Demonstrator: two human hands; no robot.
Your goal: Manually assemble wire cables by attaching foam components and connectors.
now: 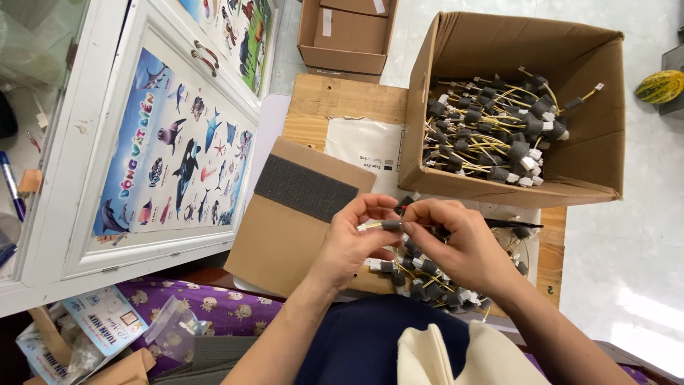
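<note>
My left hand [354,239] and my right hand [456,242] meet over the small wooden table [342,107]. Together they pinch a thin yellow wire harness [388,225] with a dark grey foam sleeve between the fingertips. A black strand runs from my right hand out to the right. Below my hands lies a pile of similar wire harnesses [427,281] with grey foam pieces and white connectors. A cardboard sheet [285,239] with a strip of dark foam pads [305,187] lies just left of my left hand.
A big open cardboard box [591,100] at the back right holds several wrapped harnesses [491,128]. A smaller box [345,32] stands behind the table. A white cabinet door with an animal poster [171,153] is on the left. Plastic bags [167,328] lie at lower left.
</note>
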